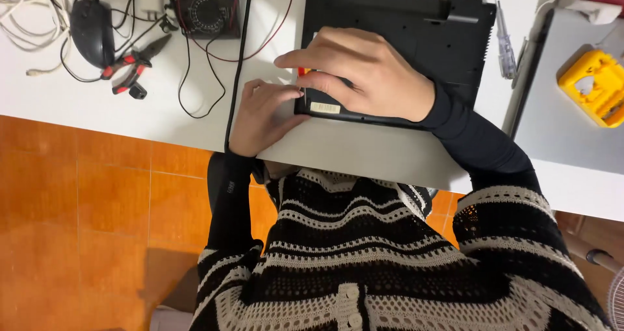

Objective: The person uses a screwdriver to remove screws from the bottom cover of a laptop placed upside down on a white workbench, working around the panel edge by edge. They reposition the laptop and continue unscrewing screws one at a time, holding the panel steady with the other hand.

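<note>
A black laptop (416, 32) lies bottom side up on the white table (162, 110). My right hand (361, 71) rests on its near left part, thumb and fingers pinched on a small red-handled screwdriver (302, 72) whose tip is hidden under the hand. My left hand (260, 113) lies on the table at the laptop's near left corner. Its fingertips and thumb hold that corner, right below the screwdriver. Both arms wear black sleeves under a black and cream knitted top.
At the back left lie a multimeter (209, 9) with red and black leads, red-handled pliers (133, 64), a black mouse (92, 22) and white cables (32, 9). A clear tester screwdriver (506, 42) lies right of the laptop. A yellow tool (595, 87) sits on a grey slab. Orange floor tiles (78, 207) show below.
</note>
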